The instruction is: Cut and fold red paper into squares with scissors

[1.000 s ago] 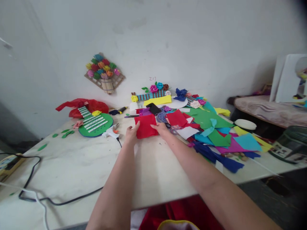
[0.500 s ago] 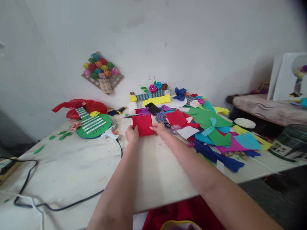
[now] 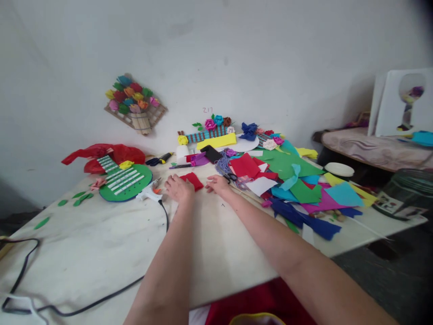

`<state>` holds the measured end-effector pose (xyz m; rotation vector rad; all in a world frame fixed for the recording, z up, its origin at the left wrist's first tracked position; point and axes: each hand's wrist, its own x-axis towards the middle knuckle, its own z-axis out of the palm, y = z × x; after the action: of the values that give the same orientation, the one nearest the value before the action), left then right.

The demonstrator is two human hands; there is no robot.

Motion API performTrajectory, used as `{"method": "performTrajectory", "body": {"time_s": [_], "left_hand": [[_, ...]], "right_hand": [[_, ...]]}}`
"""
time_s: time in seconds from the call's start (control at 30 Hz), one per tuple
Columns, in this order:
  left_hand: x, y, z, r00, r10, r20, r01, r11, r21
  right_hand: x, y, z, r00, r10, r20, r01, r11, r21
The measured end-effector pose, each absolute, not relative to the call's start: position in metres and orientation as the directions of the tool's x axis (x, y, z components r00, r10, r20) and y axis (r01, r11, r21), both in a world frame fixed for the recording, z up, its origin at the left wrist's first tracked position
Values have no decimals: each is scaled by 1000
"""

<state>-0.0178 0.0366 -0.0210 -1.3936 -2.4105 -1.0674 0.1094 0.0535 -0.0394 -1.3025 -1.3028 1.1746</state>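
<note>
A piece of red paper (image 3: 193, 181) lies on the white table (image 3: 223, 239) between my hands, and part of it is hidden under my left fingers. My left hand (image 3: 179, 188) rests palm down over its left side, fingers spread. Just right of the paper, my right hand (image 3: 217, 184) sits low with its fingers loosely apart and nothing seen in them. Left of my left hand is a white glue gun (image 3: 149, 192) with a black cord. Scissors (image 3: 230, 177) lie beyond my right hand, beside purple yarn (image 3: 223, 163).
At left stand a green paper guitar (image 3: 126, 182), a red bag (image 3: 118, 155) and green paper leaves (image 3: 81, 198). Coloured paper scraps (image 3: 297, 180) cover the right side, near a glass jar (image 3: 404, 194). Behind are a yellow strip (image 3: 216, 141) and a black phone-like object (image 3: 211, 154).
The red paper, held upright between both hands before, now lies on the table and shows smaller. My left hand has opened over it; my right hand has let go.
</note>
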Motion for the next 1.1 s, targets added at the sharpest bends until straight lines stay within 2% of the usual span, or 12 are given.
{"method": "performTrajectory", "body": {"time_s": [0.07,0.17,0.3,0.4,0.47,0.53,0.6,0.67,0.77,0.83,0.97,1.1], "left_hand": [[-6,38,-24,-431,746,507,885,239,400],[7,40,-32,-250,841,479,958,145,246],[9,37,-37,-206,879,429,972,133,194],[4,30,-33,-248,856,453,957,142,255],[-1,26,-30,-333,836,435,923,194,333],[-6,24,-30,-417,839,350,873,262,412],[-10,25,-32,-465,845,263,828,311,466],[-14,27,-34,-480,844,239,809,320,492],[-19,28,-31,-516,808,285,793,326,514],[-21,25,-23,-556,747,365,783,324,531],[-17,8,12,-500,581,642,840,145,523],[-16,-11,53,-507,532,678,803,7,596]], "right_hand": [[110,58,-44,-16,1000,-6,146,-4,-989],[110,64,-49,-2,1000,21,170,22,-985],[109,66,-53,13,999,39,196,35,-980],[109,63,-52,11,998,64,288,58,-956],[110,60,-49,21,986,163,454,136,-881],[110,56,-45,-43,942,334,653,280,-704],[108,51,-43,-230,863,449,763,446,-467],[105,48,-42,-442,804,398,763,570,-304],[99,46,-45,-596,772,218,733,635,-243],[97,47,-47,-611,771,180,734,637,-235],[95,51,-48,-605,784,138,760,620,-194],[96,50,-49,-608,774,178,756,633,-168]]}}
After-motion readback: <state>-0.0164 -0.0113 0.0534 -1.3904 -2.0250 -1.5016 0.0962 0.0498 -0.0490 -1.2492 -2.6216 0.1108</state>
